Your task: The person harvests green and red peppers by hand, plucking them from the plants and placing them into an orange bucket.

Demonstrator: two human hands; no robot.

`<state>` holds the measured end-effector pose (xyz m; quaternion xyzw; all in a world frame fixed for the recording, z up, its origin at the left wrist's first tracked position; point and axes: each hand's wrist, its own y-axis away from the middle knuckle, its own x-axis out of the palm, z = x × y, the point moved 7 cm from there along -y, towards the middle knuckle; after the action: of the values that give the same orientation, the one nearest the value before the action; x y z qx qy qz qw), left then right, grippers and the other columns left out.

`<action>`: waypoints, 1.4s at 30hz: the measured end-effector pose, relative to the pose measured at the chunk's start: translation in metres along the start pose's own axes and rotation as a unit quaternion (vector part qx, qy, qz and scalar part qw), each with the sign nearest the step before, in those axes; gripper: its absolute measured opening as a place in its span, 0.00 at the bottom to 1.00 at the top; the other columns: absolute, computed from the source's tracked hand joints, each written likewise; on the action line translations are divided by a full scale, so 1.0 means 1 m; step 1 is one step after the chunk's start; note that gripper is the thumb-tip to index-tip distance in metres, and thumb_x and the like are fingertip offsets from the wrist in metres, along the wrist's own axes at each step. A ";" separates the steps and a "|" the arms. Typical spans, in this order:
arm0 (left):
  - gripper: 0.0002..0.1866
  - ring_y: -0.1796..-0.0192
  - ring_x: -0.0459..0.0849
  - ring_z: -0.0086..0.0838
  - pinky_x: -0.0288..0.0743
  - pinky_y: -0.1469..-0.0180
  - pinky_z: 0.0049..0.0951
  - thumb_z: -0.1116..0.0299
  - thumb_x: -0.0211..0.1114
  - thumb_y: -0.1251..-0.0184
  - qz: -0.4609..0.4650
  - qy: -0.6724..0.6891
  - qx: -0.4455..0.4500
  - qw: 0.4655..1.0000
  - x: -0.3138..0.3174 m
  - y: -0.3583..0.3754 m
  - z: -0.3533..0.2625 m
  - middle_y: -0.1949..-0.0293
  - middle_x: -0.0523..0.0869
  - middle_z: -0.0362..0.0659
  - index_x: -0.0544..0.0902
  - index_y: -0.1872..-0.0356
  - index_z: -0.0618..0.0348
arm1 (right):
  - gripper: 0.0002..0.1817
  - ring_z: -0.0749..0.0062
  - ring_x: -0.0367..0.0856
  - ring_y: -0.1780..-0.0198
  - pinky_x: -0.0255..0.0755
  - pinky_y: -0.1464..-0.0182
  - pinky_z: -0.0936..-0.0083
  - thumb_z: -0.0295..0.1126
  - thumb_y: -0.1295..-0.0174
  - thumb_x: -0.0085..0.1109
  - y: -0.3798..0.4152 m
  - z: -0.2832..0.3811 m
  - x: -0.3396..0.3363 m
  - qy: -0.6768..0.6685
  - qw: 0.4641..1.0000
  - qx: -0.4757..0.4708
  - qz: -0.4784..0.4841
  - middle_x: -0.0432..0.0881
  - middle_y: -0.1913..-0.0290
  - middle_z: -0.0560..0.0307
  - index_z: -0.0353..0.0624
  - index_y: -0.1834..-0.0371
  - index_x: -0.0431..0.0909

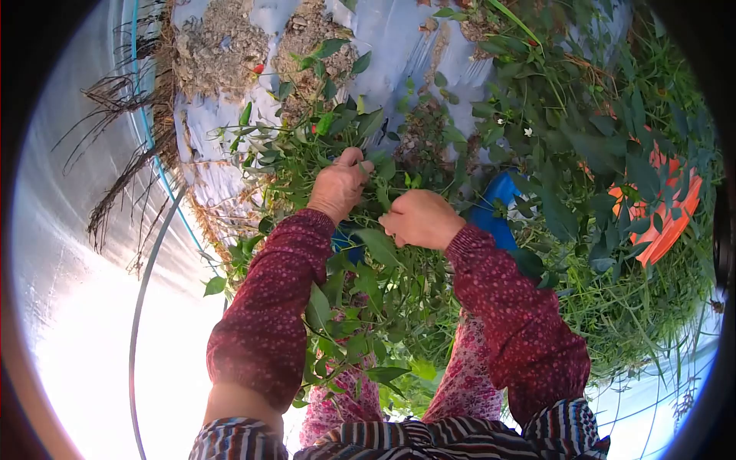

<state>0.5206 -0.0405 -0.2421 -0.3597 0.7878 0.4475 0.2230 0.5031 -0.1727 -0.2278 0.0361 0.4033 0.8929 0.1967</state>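
Observation:
My left hand [337,186] is closed among the leaves of a green pepper plant [376,249], its thumb and fingers pressed together. What lies between those fingers is hidden. Just to the right and slightly lower, my right hand [423,219] has its fingers curled in a pinch over the same foliage. I cannot make out what it grips. Small green peppers [245,114] hang near the left hand, and a red pepper [258,68] shows farther off. Leaves cover parts of the stems around both hands.
Silvery plastic mulch [391,57] with soil on it lies beyond the plant. Something blue [497,201] is partly hidden right of my right hand. An orange plastic container [671,211] stands among grass at the right. A grey hose [143,287] runs down the left.

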 end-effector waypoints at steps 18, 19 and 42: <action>0.13 0.55 0.81 0.41 0.76 0.54 0.35 0.64 0.62 0.46 0.071 -0.081 -0.052 0.993 0.035 0.026 0.047 0.61 0.82 0.49 0.80 0.60 0.57 | 0.09 0.57 0.79 0.62 0.72 0.60 0.61 0.35 0.49 0.59 -0.075 0.086 -0.031 0.115 0.970 -0.092 -0.192 0.77 0.67 0.52 0.48 0.66 0.81; 0.13 0.55 0.81 0.41 0.76 0.54 0.35 0.64 0.62 0.46 0.069 -0.077 -0.052 0.993 0.026 0.023 0.036 0.61 0.82 0.49 0.80 0.60 0.57 | 0.09 0.55 0.79 0.66 0.72 0.63 0.59 0.36 0.49 0.59 -0.065 0.082 -0.021 0.058 0.988 -0.069 -0.128 0.78 0.71 0.51 0.47 0.67 0.81; 0.23 0.57 0.82 0.39 0.76 0.57 0.31 0.88 0.57 0.59 -0.039 0.046 -0.009 0.998 -0.030 0.028 0.033 0.54 0.80 0.42 0.79 0.59 0.54 | 0.15 0.59 0.80 0.53 0.71 0.47 0.64 0.37 0.43 0.53 -0.054 -0.040 0.026 -0.067 0.990 -0.099 -0.069 0.83 0.55 0.56 0.50 0.54 0.81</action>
<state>0.5198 0.0089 -0.2231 -0.4120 0.7786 0.4285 0.2009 0.4882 -0.1587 -0.2969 0.0483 0.3003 0.9083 0.2873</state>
